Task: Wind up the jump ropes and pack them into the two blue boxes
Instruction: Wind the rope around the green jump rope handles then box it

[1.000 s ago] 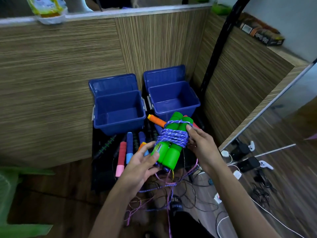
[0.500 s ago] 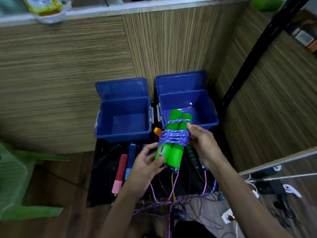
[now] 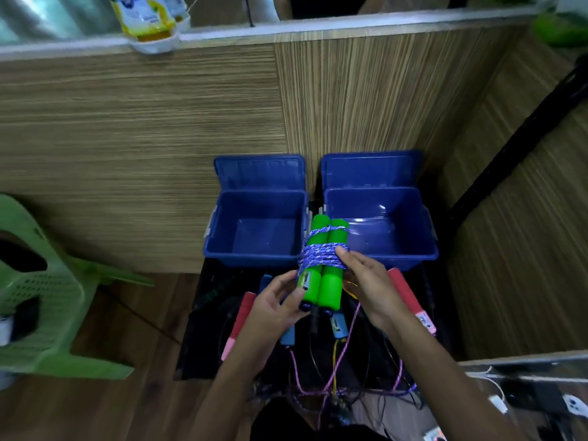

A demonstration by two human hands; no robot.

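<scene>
Green-handled jump rope (image 3: 323,265), purple cord wound round both handles. Left hand (image 3: 275,308) fingers pinch its lower end; right hand (image 3: 369,286) fingertips press the winding, two blue boxes (image 3: 254,259) just beyond.

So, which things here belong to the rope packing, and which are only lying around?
Job: green rope, left hand, right hand, left box, right box, red handle, blue handle.
Lying about: green chair, packet, controller.
</scene>
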